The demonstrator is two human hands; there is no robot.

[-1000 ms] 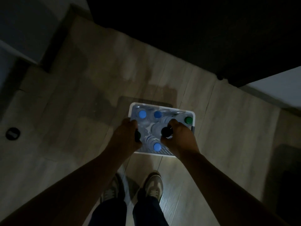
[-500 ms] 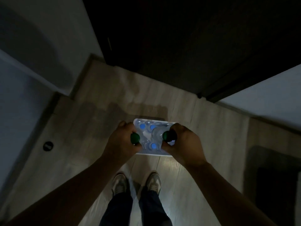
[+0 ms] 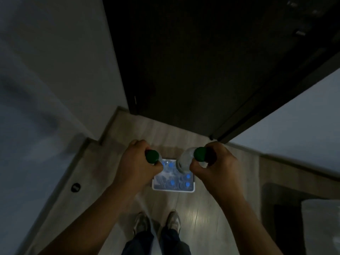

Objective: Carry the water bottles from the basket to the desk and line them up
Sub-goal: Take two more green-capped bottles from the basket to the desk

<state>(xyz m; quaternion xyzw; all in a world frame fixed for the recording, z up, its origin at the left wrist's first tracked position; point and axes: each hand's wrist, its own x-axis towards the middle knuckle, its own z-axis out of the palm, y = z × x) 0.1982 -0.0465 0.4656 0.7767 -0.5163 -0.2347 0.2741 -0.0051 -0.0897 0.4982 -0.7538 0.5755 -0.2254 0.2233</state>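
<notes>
The wooden floor (image 3: 198,218) fills the lower middle of the frame, with a dark door (image 3: 193,61) above it and pale walls on either side. No desk can be made out in this dim view, so by my reading nothing has been lined up yet. The task looks to be at the start of its first carry.

The white basket (image 3: 173,190) sits on the floor at lower centre, just ahead of the person's shoes (image 3: 141,224). Several blue-capped bottles (image 3: 172,183) lie inside it, so most of the load is left to move.

The left hand (image 3: 139,166) is curled tightly round the left green-capped bottle (image 3: 152,156), of which little but the cap shows. The right hand (image 3: 217,168) is likewise wrapped round the right green-capped bottle (image 3: 184,161), whose clear shoulder points toward the middle of the frame. Both bottles are held above the basket and clear of it.

A second ago both hands were down at the basket's rim among the bottles. Half a second ago they had closed on the green caps, close together over the basket. Now they are raised and spread well apart, and the basket looks smaller beneath them. The view has also tilted up, so more door and wall show.
</notes>
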